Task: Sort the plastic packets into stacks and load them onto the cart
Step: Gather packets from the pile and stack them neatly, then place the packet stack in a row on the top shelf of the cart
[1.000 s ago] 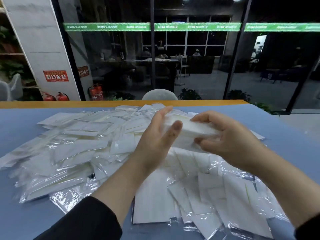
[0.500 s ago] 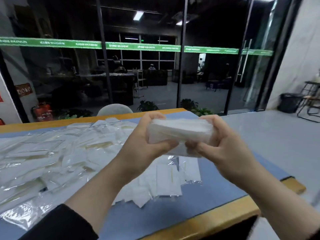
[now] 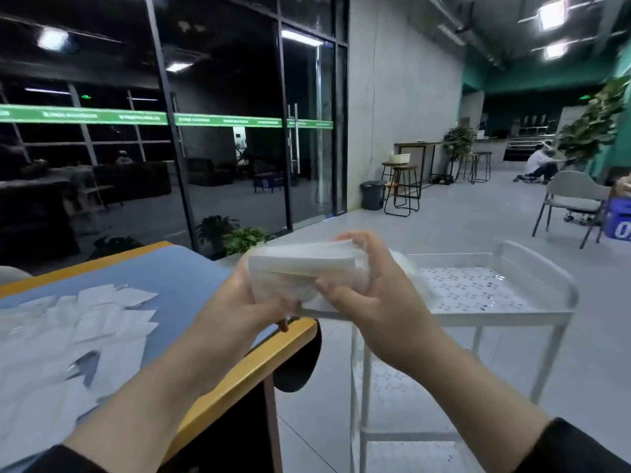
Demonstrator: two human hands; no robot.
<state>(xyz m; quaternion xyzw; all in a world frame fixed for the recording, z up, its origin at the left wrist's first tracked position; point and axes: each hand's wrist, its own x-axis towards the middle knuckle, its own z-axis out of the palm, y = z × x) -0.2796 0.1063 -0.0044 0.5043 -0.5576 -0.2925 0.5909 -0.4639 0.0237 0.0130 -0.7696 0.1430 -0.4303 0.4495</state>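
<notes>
Big hall w/ dark glass wall; blue-topped table (image 3: 191,268) at left, white cart (image 3: 532,310) just right of it. Loose packets (image 3: 75,336) are spread over the table. A packet stack (image 3: 300,264) is gripped by left hand (image 3: 239,308) & right hand (image 3: 372,295), held up btw table corner & cart's top tray.

— What sort of place is shown?
— An office lobby or café-like common area is suggested: glass partitions (image 3: 222,131), bar stools (image 3: 404,189), a service counter (image 3: 532,145), potted plants (image 3: 594,124) and chairs (image 3: 570,199) are seen.
</notes>
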